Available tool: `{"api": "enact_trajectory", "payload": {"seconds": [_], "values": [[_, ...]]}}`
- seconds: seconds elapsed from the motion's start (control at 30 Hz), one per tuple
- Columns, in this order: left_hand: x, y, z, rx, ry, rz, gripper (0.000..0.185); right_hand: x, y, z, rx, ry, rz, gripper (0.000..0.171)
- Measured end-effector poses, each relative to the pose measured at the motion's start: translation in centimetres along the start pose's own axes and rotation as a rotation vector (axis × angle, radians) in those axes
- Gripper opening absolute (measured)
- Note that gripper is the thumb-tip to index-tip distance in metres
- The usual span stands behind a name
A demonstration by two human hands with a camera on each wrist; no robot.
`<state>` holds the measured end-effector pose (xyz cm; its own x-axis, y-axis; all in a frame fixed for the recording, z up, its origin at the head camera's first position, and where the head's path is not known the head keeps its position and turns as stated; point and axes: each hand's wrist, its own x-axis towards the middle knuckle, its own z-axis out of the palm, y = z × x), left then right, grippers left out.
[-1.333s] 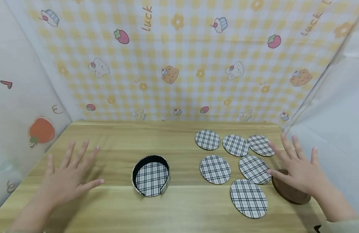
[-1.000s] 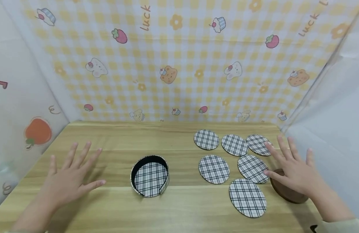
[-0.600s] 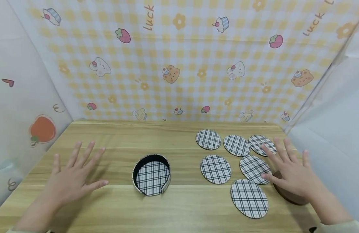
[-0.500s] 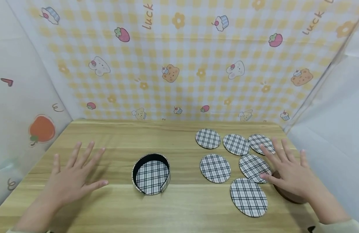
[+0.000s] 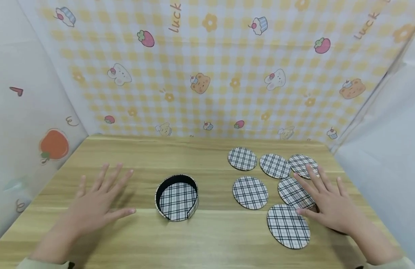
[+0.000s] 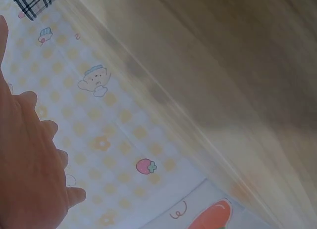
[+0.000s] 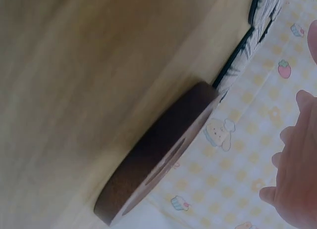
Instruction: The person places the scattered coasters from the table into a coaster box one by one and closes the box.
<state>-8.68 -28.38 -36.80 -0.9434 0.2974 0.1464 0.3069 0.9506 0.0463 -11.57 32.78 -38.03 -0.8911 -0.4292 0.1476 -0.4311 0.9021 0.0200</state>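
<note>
My left hand (image 5: 96, 209) is held with fingers spread above the left part of the table, left of a round plaid coaster holder (image 5: 194, 209). That holder has a black inner wall, a gap at the front and plaid inside; whether that is its base or a coaster, I cannot tell. On the right, my right hand (image 5: 332, 205) hovers with fingers spread, holding nothing. It partly covers a plaid coaster (image 5: 293, 190) and most of a brown round wooden piece (image 7: 158, 150), which shows its thick edge in the right wrist view. Near its thumb lies another plaid coaster (image 5: 288, 228).
More plaid coasters lie flat at the right: one coaster (image 5: 250, 192) in the middle and, behind it, a back-left coaster (image 5: 242, 158), a back-middle coaster (image 5: 275, 166) and a back-right coaster (image 5: 301, 164). A yellow checked cloth (image 5: 221, 67) hangs behind the wooden table (image 5: 207, 243).
My left hand has shifted right and my right hand left, so they are closer together. The right hand now hides more of the brown piece. The coasters and holder stay put; the view shifts slightly.
</note>
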Motion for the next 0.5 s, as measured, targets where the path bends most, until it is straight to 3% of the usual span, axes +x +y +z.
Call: {"api": "enact_trajectory", "payload": {"seconds": [0.5], "values": [[2.1,2.5,1.0,-0.115,-0.055,0.112,0.101,-0.7,-2.4,0.1,0.058,-0.059,-0.061,0.094]]}}
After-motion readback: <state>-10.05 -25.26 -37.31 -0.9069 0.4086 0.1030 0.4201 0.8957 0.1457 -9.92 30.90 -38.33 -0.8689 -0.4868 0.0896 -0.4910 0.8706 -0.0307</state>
